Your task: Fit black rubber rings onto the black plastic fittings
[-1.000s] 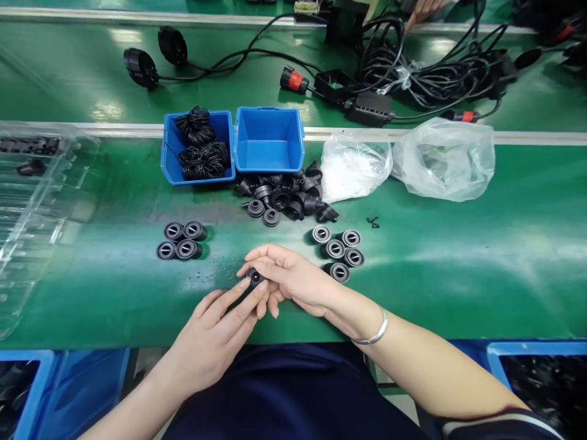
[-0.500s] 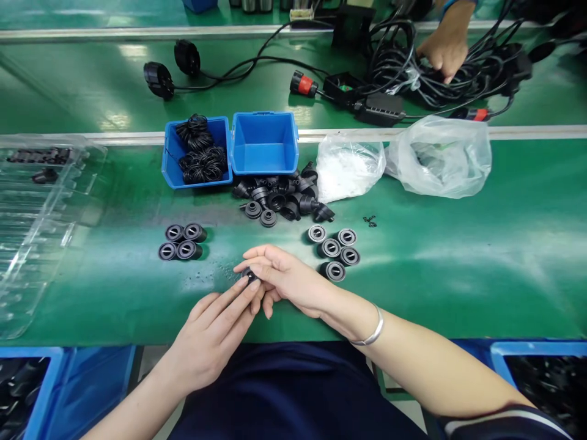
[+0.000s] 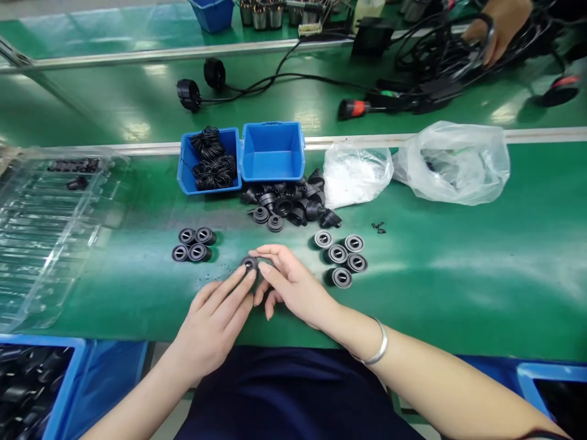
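Note:
Both my hands meet over the green bench around a small round black plastic part [image 3: 249, 263], whose ringed face points up. My left hand [image 3: 215, 321] presses its fingertips on the near side of the part. Thumb and index finger of my right hand [image 3: 291, 281] hold it from the right, with the other fingers curled below. The part's lower body is hidden by my fingers. To the left stand several similar black cylinders [image 3: 199, 252] with pale slots in their tops. More such cylinders [image 3: 338, 253] stand to the right of my right hand.
Behind lie loose black caps [image 3: 298, 211], a blue bin of cable coils [image 3: 186, 168], an empty blue bin [image 3: 274, 150] and plastic bags [image 3: 358, 177]. Clear trays [image 3: 50, 244] lie left. Across the bench, a co-worker's hand [image 3: 499, 27] holds black cables [image 3: 435, 61].
The view has shifted, so the bench items appear further right. The part's round face now shows more between my fingers. The co-worker's hand has moved right with the cables and their connectors.

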A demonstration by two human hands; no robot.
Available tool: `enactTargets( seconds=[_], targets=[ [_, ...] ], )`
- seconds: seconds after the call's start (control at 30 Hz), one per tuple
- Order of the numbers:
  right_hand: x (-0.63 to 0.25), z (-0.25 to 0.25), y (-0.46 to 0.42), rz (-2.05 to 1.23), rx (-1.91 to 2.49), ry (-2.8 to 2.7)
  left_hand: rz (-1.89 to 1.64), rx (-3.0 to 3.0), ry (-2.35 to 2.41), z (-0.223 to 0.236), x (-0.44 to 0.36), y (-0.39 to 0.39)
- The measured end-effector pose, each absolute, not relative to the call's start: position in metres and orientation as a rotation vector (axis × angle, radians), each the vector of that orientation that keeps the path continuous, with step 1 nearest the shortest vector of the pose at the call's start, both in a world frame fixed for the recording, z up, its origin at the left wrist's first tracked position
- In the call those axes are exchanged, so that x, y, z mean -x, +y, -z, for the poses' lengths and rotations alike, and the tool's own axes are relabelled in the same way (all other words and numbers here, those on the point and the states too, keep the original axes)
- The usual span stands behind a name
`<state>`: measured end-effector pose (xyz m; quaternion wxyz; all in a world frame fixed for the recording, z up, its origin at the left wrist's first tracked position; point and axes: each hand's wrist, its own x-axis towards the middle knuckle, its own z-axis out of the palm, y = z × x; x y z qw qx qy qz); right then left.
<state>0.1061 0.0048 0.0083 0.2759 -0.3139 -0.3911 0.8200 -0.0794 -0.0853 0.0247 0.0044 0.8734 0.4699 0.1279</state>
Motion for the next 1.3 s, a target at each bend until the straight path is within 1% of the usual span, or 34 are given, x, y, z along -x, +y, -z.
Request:
enactTargets(
  seconds=[0.2, 0.37, 0.47, 0.53, 0.6, 0.7, 0.8, 0.83, 0.9, 0.97, 1.07, 1.2, 1.3],
  targets=[
    [-0.108, -0.011, -0.002, -2.043, 0.963, -1.243, -0.308, -2.708, 1.794, -0.025, 0.096, -0.06],
    [-0.107, -0.012, -0.003, -1.996, 0.993, -1.337, -0.289, -2.72, 1.848, -0.028, 0.099, -0.053],
    [-0.108, -0.009, -0.008, -1.824, 0.942, -1.513, -0.376, -2.689, 1.87, -0.032, 0.097, -0.06],
    [-0.111, -0.011, -0.013, -1.621, 0.883, -1.72, -0.462, -2.609, 1.844, -0.035, 0.098, -0.068],
    [-0.118, -0.018, -0.017, -1.344, 0.811, -1.947, -0.497, -2.479, 1.77, -0.039, 0.102, -0.077],
    [-0.133, -0.034, -0.015, -0.798, 0.81, -2.198, -0.38, -2.284, 1.649, -0.046, 0.113, -0.085],
    [-0.151, -0.048, -0.001, -0.244, 1.134, -2.317, -0.248, -2.143, 1.569, -0.053, 0.122, -0.083],
    [-0.157, -0.05, 0.005, -0.105, 1.261, -2.332, -0.241, -2.095, 1.553, -0.056, 0.123, -0.081],
    [-0.165, -0.049, 0.015, 0.068, 1.425, -2.357, -0.295, -2.01, 1.546, -0.058, 0.12, -0.077],
    [-0.166, -0.045, 0.019, 0.124, 1.437, -2.402, -0.381, -1.943, 1.559, -0.059, 0.115, -0.073],
    [-0.155, -0.039, 0.014, 0.056, 1.303, -2.487, -0.478, -1.872, 1.586, -0.057, 0.108, -0.072],
    [-0.131, -0.044, -0.001, -0.247, 1.012, -2.567, -0.636, -1.817, 1.646, -0.052, 0.105, -0.077],
    [-0.12, -0.051, -0.007, -0.515, 0.906, -2.455, -0.732, -1.815, 1.655, -0.051, 0.103, -0.081]
  ],
)
